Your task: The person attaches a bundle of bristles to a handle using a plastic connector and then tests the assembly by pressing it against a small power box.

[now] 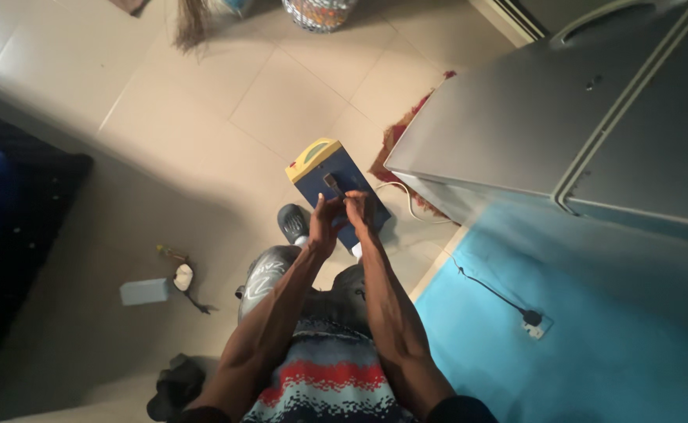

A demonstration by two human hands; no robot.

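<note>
Here, at the bottom of the frame, the person's two forearms rose from a striped garment and met near the middle. The left hand (pixel 324 222) and the right hand (pixel 360 210) were closed together around a small dark object (pixel 333 185), maybe a plug or a clip; what it was exactly could not be told. Its upper end stood out above the fingers. Both hands were narrow and pinching, so the step in hand seemed to be fine work on this small piece, and the next move would call for a firm grip of one hand while the other turned or pulled.

Just behind the hands, on the tiled floor, stood a blue box with a yellow handle (pixel 330 176). A dark shoe (pixel 292 222) showed to the left of it. In the lower left lay a small grey block (pixel 144 291) beside a white round thing (pixel 182 276). To the right, a black cable ran to a wall socket (pixel 534 322) on a blue surface. Farther, in the upper right, was a grey refrigerator (pixel 532 110), and a patterned basket (pixel 320 13) stood at the top edge.
</note>
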